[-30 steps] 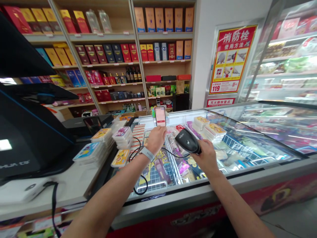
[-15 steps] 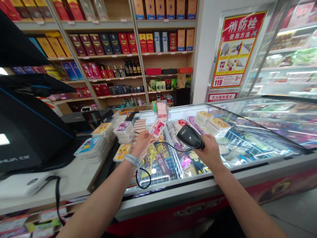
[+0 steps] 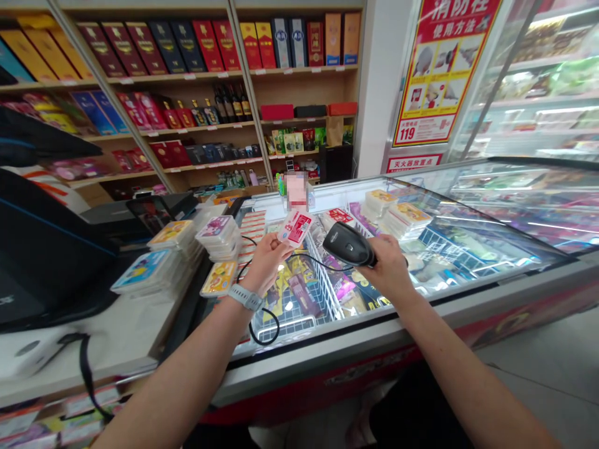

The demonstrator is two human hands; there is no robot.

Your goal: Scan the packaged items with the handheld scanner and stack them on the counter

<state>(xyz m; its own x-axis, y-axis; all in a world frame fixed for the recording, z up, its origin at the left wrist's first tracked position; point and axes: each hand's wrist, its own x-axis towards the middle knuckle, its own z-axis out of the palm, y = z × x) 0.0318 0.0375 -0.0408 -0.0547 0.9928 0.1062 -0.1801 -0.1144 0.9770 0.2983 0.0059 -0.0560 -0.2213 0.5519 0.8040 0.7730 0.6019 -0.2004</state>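
Note:
My left hand, a pale watch strap at its wrist, pinches the near-left edge of a flat red-and-white printed package. The printed face is tilted toward me; whether the package has depth I cannot tell. My right hand is wrapped round the handle of a black barcode scanner. The scanner's head points left toward the package, with a gap between them. A black cable loops beneath my left hand. Both hands are above the glass-topped freezer.
Stacks of clear plastic boxes with purple, blue and orange lids stand on the left. More boxes rest at the right. Wire baskets hold wrapped goods. A black monitor stands far left; shelves line the back.
The view has tipped down and shifted slightly, so the shelves sit higher in it. Both hands keep their holds, and the scanner's head appears slightly closer to the package.

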